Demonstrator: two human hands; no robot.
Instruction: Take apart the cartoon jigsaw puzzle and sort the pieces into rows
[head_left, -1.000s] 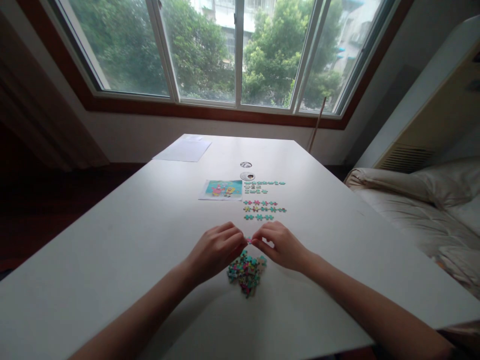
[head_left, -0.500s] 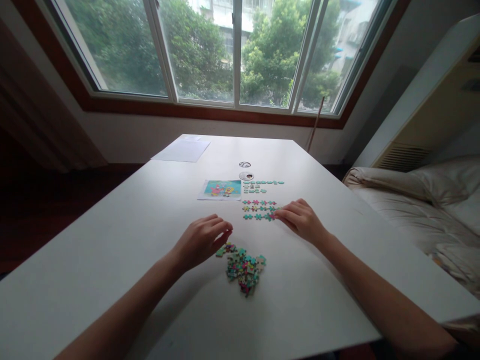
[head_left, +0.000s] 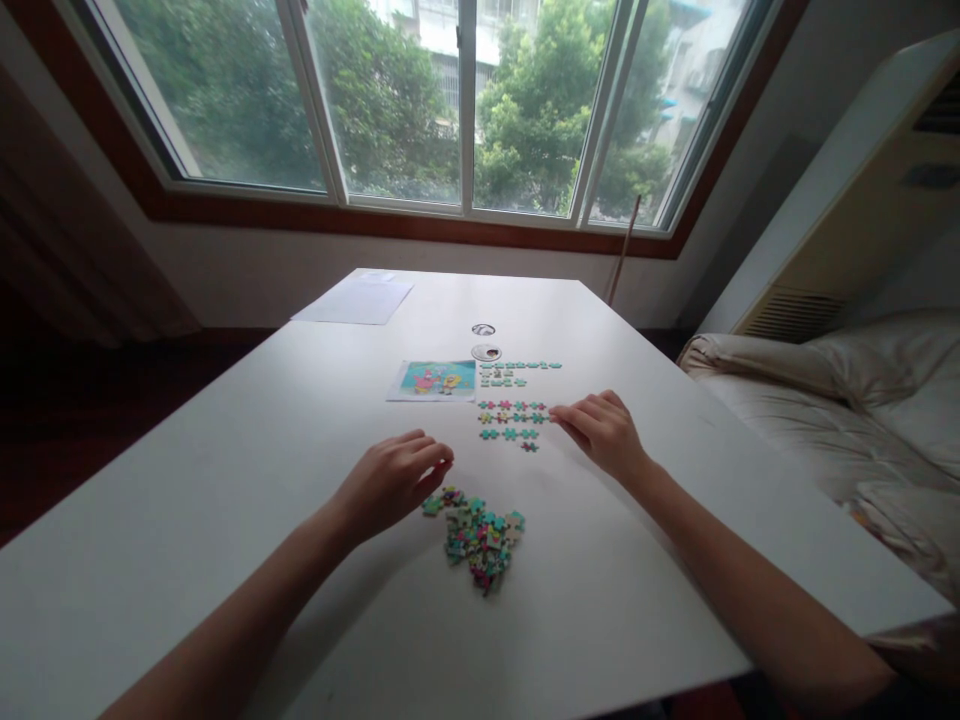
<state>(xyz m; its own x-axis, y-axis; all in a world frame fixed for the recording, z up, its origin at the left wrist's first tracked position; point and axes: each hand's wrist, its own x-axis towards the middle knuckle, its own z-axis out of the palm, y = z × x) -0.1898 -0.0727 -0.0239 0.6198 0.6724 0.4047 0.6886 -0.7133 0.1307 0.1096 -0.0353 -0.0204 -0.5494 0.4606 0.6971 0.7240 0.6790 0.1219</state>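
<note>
My right hand (head_left: 606,432) is at the right end of the middle row of jigsaw pieces (head_left: 510,418), thumb and fingertips closed on the last teal piece there. Just below the lowest row lies a single pinkish jigsaw piece (head_left: 529,447). Over the left side of a loose heap of jigsaw pieces (head_left: 484,540), my left hand (head_left: 394,480) hovers with thumb and fingers pinched together. Whatever may be between those fingertips is too small to make out. More rows of pieces (head_left: 517,366) lie farther back, beside a colourful cartoon picture sheet (head_left: 437,379).
Two small round items (head_left: 486,352) lie behind the rows on the white table (head_left: 225,500). White papers (head_left: 358,299) rest at the far left corner. A pale sofa (head_left: 840,400) stands along the right side, and a window (head_left: 465,110) is beyond the table.
My right hand has let go of the pinkish piece, which now lies below the lowest row, and has shifted up to the middle row's end. The left hand stays near the heap.
</note>
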